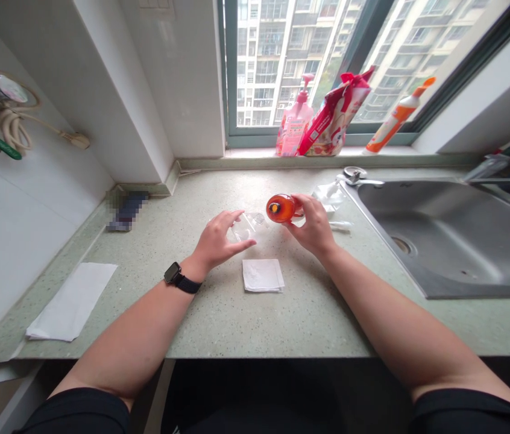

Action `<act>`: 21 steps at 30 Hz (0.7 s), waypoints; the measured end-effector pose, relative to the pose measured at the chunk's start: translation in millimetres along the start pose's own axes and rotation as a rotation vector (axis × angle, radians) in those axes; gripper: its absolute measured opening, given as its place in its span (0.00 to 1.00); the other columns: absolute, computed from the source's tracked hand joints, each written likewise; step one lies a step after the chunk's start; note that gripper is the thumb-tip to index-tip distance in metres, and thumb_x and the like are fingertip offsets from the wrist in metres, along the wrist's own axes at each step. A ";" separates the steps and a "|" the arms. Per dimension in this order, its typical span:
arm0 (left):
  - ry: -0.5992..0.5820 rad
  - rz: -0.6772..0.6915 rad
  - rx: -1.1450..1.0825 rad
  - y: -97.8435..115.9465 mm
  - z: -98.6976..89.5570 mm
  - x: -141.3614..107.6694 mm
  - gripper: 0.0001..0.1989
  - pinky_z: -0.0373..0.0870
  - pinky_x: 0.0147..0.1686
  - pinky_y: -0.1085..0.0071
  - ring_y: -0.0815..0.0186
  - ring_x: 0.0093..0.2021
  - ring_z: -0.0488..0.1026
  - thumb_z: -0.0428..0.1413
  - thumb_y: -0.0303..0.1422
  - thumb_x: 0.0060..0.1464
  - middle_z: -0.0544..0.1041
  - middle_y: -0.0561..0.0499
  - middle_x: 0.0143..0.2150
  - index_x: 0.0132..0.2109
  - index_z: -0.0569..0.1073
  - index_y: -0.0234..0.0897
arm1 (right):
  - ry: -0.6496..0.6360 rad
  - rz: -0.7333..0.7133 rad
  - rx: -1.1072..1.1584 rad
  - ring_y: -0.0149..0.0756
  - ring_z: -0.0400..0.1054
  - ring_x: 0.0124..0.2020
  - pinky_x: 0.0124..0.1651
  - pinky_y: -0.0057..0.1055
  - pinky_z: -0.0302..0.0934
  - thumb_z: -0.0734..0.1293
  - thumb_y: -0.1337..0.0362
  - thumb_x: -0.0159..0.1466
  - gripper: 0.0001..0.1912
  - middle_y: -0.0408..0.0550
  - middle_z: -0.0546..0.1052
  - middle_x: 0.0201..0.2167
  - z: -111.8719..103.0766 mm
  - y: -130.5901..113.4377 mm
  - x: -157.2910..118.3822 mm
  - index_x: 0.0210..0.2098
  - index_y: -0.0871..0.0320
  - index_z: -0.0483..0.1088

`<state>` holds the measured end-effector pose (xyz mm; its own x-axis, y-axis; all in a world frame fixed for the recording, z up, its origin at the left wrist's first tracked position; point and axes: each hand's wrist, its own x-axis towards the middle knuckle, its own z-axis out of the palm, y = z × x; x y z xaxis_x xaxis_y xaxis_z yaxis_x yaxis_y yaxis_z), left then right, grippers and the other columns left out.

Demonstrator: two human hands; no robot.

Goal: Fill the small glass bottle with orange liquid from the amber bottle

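My right hand (313, 228) is wrapped around an orange bottle (281, 208), seen from its top end, with a dark ring and a yellow-orange centre there. To its left, my left hand (219, 239) has thumb and fingers curved around a clear see-through plastic piece (249, 226). Whether that piece is a cup or a bag is hard to make out. A folded white paper towel (263, 276) lies on the counter just in front of both hands. A black watch (177, 276) is on my left wrist.
A steel sink (454, 241) with a faucet (358, 176) is at the right. Behind my right hand lie a clear plastic packet (330, 196) and a small white item (342, 226). Bottles and a red bag (336, 114) stand on the sill. White paper (72, 301) lies left.
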<state>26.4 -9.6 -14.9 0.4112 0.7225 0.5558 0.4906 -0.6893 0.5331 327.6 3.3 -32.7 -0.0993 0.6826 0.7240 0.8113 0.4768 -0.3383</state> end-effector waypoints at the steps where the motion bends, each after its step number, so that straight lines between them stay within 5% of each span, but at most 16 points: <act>1: 0.002 0.004 -0.001 -0.2 0.2 0.0 0.36 0.78 0.51 0.56 0.55 0.50 0.79 0.68 0.54 0.59 0.80 0.44 0.52 0.66 0.72 0.42 | 0.001 -0.002 -0.004 0.58 0.72 0.59 0.62 0.60 0.68 0.74 0.61 0.63 0.31 0.55 0.78 0.57 0.1 -0.2 -0.1 0.65 0.48 0.67; 21: -0.025 0.002 0.025 6.5 -2.6 0.0 0.35 0.78 0.49 0.57 0.55 0.49 0.79 0.68 0.53 0.59 0.80 0.44 0.52 0.66 0.72 0.41 | 0.020 -0.082 -0.101 0.57 0.69 0.61 0.68 0.64 0.62 0.71 0.72 0.61 0.37 0.52 0.75 0.60 -3.8 -6.1 0.8 0.67 0.43 0.64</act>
<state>27.6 -14.2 -9.8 0.4317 0.7222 0.5405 0.5084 -0.6898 0.5156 324.7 -1.2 -27.7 -0.1565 0.6318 0.7592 0.8549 0.4716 -0.2162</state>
